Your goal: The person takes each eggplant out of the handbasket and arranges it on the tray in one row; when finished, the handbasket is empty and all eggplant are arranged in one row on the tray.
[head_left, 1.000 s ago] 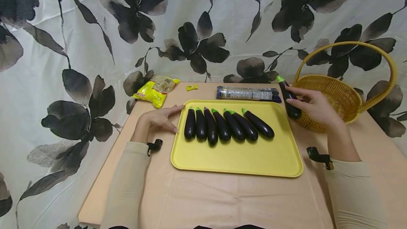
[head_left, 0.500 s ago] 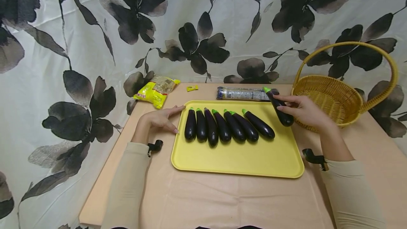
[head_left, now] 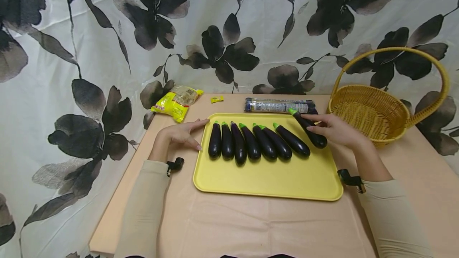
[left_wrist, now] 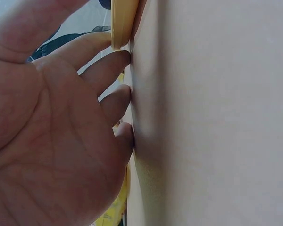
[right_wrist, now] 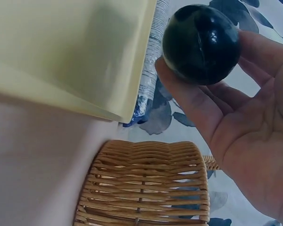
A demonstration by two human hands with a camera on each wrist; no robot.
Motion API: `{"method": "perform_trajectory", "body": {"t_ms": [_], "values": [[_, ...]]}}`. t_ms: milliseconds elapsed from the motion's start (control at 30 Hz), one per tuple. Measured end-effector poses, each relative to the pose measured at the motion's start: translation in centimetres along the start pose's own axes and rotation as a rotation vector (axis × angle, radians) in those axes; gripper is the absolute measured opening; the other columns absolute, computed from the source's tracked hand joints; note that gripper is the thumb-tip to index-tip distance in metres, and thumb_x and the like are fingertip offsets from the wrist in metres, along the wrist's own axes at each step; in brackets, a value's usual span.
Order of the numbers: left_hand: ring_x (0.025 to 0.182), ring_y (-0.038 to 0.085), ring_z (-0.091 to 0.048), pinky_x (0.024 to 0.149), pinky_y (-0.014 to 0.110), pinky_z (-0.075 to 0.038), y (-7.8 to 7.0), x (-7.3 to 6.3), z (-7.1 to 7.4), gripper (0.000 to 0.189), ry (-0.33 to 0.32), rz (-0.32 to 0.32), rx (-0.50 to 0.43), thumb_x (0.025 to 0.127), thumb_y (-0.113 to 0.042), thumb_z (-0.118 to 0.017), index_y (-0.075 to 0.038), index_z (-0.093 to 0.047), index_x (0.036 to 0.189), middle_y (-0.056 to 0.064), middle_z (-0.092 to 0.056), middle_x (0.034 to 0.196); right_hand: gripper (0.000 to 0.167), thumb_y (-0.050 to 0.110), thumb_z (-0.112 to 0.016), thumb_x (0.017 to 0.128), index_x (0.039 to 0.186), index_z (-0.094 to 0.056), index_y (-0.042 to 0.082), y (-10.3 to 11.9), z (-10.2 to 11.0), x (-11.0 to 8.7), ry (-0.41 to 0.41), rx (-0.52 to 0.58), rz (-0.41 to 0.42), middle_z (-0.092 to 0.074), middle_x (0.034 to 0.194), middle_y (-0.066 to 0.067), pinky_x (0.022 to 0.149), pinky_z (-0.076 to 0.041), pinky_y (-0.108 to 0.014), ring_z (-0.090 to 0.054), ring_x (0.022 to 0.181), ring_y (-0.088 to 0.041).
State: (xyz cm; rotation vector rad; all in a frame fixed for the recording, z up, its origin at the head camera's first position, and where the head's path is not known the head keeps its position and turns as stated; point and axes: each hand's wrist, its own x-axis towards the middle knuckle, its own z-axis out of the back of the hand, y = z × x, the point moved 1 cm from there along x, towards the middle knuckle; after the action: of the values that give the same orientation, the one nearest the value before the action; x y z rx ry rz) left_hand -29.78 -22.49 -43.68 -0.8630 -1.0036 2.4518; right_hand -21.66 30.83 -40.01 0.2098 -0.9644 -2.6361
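Note:
In the head view my right hand (head_left: 337, 131) pinches an eggplant (head_left: 310, 129) with a green stem end, over the right side of the yellow tray (head_left: 265, 178). The right wrist view shows this eggplant (right_wrist: 201, 44) end-on, between thumb and fingers. Several more eggplants (head_left: 252, 142) lie side by side in a row on the tray, stems away from me. My left hand (head_left: 177, 135) rests at the tray's left rim, thumb and fingers spread and touching it. In the left wrist view the fingers (left_wrist: 108, 70) are extended, their tips at the rim and tabletop.
A wicker basket (head_left: 369, 110) with a tall handle stands right of the tray. Behind the tray lies a long dark-blue package (head_left: 276, 105). A yellow bag (head_left: 177, 102) and a small yellow packet (head_left: 216, 99) sit at the back left. A floral cloth hangs behind.
My right hand has carried the eggplant left, from beside the basket to over the tray, close to the row's right end. The left hand has stayed at the rim.

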Motion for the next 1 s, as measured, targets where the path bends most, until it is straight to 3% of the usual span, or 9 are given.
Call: {"method": "perform_trajectory", "body": {"t_ms": [100,200,333,667,1000], "values": [[0.163,0.025,0.007,0.131,0.056,0.002,0.0,0.0,0.0,0.123,0.002,-0.005,-0.004,0.068,-0.03,-0.099,-0.037,-0.025,0.166,0.004,0.001,0.177,0.049,0.033,-0.06,0.107,0.155,-0.052,0.026,-0.1,-0.2,0.1,0.022,-0.013,0.006,-0.064,0.123,-0.016,0.073,-0.043,-0.03,-0.052,0.091,-0.025],[0.163,0.026,0.007,0.131,0.057,0.001,0.0,0.0,0.0,0.123,0.003,-0.01,0.003,0.068,-0.03,-0.099,-0.036,-0.025,0.166,0.004,0.0,0.177,0.05,0.031,-0.059,0.107,0.155,-0.051,0.023,-0.2,-0.5,0.3,0.04,-0.035,0.029,-0.061,0.143,-0.017,0.085,-0.046,-0.033,-0.054,0.104,-0.027],[0.164,0.025,0.007,0.131,0.056,0.001,0.0,0.0,0.1,0.123,0.0,-0.012,0.01,0.068,-0.031,-0.099,-0.037,-0.025,0.166,0.003,-0.001,0.177,0.05,0.028,-0.058,0.108,0.157,-0.049,0.019,-0.3,-0.7,0.5,0.052,-0.022,0.032,-0.052,0.155,-0.02,0.098,-0.045,-0.044,-0.054,0.121,-0.032],[0.164,0.026,0.006,0.131,0.057,0.001,-0.1,0.0,0.1,0.124,-0.008,-0.008,0.018,0.066,-0.033,-0.099,-0.038,-0.026,0.165,0.005,0.0,0.177,0.049,0.021,-0.055,0.109,0.157,-0.049,0.014,-0.4,-1.2,0.7,0.094,-0.021,0.033,-0.046,0.16,-0.021,0.115,-0.036,-0.063,-0.041,0.147,-0.042],[0.164,0.026,0.006,0.131,0.057,0.001,0.0,-0.1,0.1,0.123,-0.01,-0.007,0.003,0.067,-0.031,-0.099,-0.037,-0.026,0.166,0.004,-0.001,0.177,0.046,0.015,-0.058,0.107,0.152,-0.054,0.011,-0.6,-1.9,1.0,0.156,-0.075,0.085,-0.054,0.153,-0.021,0.114,-0.04,-0.065,-0.047,0.144,-0.043]]}}
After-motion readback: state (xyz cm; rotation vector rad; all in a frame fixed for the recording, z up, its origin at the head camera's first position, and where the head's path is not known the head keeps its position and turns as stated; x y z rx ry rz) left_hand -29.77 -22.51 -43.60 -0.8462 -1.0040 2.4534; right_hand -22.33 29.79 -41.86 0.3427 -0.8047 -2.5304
